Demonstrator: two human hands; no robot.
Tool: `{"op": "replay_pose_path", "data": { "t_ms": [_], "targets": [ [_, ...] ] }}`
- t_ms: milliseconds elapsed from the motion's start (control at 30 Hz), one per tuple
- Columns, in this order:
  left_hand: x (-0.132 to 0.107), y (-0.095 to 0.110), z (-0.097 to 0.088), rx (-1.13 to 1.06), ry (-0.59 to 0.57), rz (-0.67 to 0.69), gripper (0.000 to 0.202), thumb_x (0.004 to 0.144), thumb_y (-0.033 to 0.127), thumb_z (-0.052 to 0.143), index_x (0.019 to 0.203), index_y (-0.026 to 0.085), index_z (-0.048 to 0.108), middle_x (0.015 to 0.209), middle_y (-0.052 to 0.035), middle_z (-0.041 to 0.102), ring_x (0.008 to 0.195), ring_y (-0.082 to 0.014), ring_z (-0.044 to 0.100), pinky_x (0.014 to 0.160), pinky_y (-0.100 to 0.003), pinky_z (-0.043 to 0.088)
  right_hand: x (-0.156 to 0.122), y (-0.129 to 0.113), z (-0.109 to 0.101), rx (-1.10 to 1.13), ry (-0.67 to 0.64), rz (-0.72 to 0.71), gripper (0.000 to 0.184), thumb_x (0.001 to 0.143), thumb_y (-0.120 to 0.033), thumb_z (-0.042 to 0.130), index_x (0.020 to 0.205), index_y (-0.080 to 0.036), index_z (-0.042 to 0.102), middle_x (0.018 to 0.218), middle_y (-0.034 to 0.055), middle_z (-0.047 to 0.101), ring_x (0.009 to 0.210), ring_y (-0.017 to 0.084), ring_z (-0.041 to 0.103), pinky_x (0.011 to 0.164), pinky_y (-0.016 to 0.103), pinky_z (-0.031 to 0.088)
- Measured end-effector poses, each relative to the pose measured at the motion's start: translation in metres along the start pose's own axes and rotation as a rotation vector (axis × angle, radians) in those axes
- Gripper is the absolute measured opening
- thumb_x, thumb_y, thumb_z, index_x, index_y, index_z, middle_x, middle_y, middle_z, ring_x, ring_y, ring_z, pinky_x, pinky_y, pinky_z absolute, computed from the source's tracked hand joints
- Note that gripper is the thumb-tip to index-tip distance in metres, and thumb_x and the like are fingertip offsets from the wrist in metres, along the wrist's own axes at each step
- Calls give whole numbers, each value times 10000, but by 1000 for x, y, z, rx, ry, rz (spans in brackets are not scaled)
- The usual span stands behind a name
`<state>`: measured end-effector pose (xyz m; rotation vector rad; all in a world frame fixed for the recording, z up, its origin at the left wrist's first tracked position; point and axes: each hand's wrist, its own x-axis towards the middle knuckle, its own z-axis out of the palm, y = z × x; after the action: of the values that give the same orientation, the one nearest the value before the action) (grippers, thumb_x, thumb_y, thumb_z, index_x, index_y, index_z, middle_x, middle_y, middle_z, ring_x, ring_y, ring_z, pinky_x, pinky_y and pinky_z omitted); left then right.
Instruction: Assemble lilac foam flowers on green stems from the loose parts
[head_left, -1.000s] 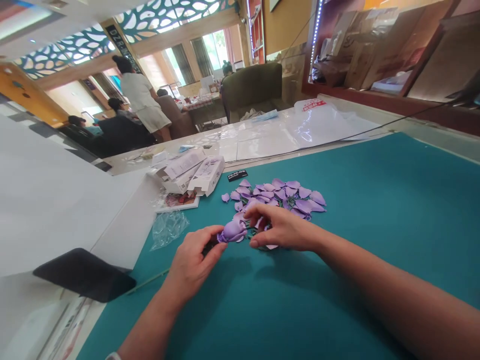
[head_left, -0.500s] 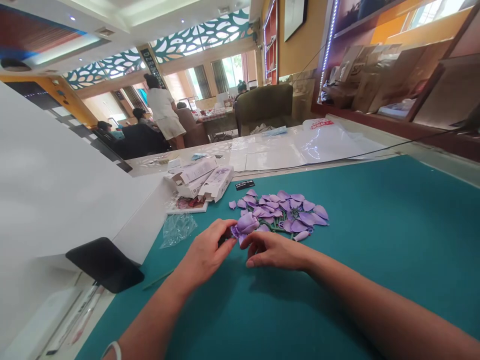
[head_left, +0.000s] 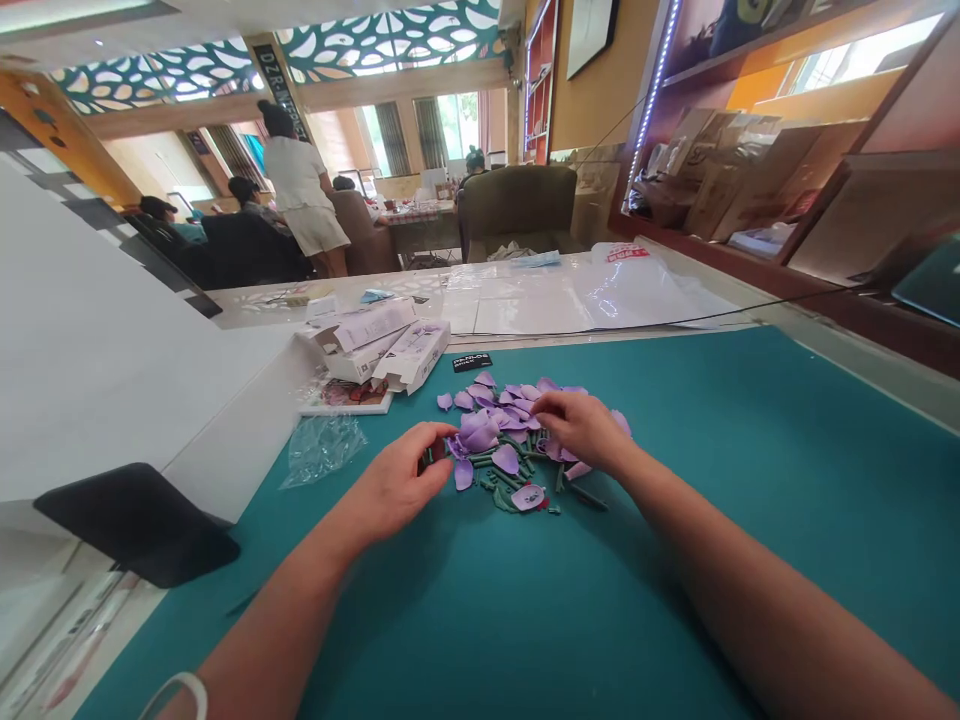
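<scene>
Lilac foam flower bud (head_left: 478, 432) sits at the pile's nine o'clock, among loose foam petals (head_left: 506, 458) and short green stem pieces (head_left: 502, 480) on a teal cutting mat (head_left: 675, 560). From the head view, the foam looks light and soft, likely to crease if squeezed, so the firmer base seems the better place to hold. The left hand (head_left: 394, 480) reaches in from seven o'clock, fingers curled around a small dark-red piece (head_left: 433, 455); whether they grip it or the bud, I cannot tell. The right hand (head_left: 581, 430) comes from four o'clock, fingers angled down onto the petals, its hold unclear.
</scene>
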<state>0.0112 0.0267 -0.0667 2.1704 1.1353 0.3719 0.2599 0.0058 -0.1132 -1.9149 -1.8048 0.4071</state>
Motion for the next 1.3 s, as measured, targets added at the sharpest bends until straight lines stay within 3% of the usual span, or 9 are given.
{"op": "replay_pose_path", "data": {
  "t_ms": [200,367,500,633,800,900,1067,1200,1300],
  "targets": [
    [4,7,-7,-103,-26,-29,408,824,382,479,1175,184,546,830,-26,598,619,-141,532,544,-265,443,18,-4,13,-228,-61,-88,210,852,-168,513,951,-199,696,1022,92,676,903,227,616,713,293,406],
    [4,1,-8,-190,-31,-87,461,819,463,501,1182,184,556,808,-10,571,598,-135,519,534,-273,437,25,-13,30,-324,-87,-120,197,857,-167,501,863,-149,696,1013,157,642,951,275,588,666,303,401],
    [3,-2,-8,-243,-34,-115,467,827,460,503,1190,171,552,783,-1,542,589,-125,489,534,-274,425,21,-16,29,-306,-89,-117,221,861,-152,475,802,-141,688,981,157,656,949,267,585,657,299,395],
    [2,-4,-10,-272,-30,-113,423,840,435,494,1169,177,560,783,4,530,587,-116,474,532,-267,421,14,-18,13,-162,-105,-71,121,811,-194,532,797,-182,651,802,59,677,731,180,605,605,267,407],
    [-2,-6,-15,-272,-20,-104,409,856,442,476,1169,193,560,824,-13,555,618,-119,496,530,-259,430,3,-23,-18,573,-131,-11,108,760,-300,584,749,-196,556,634,-7,620,581,131,561,542,260,429],
    [-3,-5,-18,-250,9,-111,398,857,439,473,1148,187,574,850,-30,583,648,-126,523,556,-265,457,-5,-31,-33,796,-122,-31,160,711,-283,644,726,-206,505,630,-6,632,597,133,588,547,265,451],
    [-4,-3,-17,-251,19,-81,369,860,403,464,1127,177,581,814,-17,568,633,-121,513,545,-251,451,-21,-50,-42,836,-94,-186,238,797,-398,619,723,-206,499,625,2,617,587,129,576,531,264,468],
    [-5,-5,-15,-264,23,-50,360,874,389,465,1146,180,574,799,-8,544,650,-125,506,548,-244,445,-32,-63,-41,702,-47,-288,288,918,-413,461,740,-207,557,661,14,589,597,125,531,529,256,442],
    [-8,-4,-16,-263,15,-49,387,891,426,450,1185,199,559,794,-7,545,650,-128,505,562,-247,452,-35,-69,-40,603,25,-323,312,904,-419,475,706,-216,605,644,19,565,568,136,487,484,262,392]
  ]
}}
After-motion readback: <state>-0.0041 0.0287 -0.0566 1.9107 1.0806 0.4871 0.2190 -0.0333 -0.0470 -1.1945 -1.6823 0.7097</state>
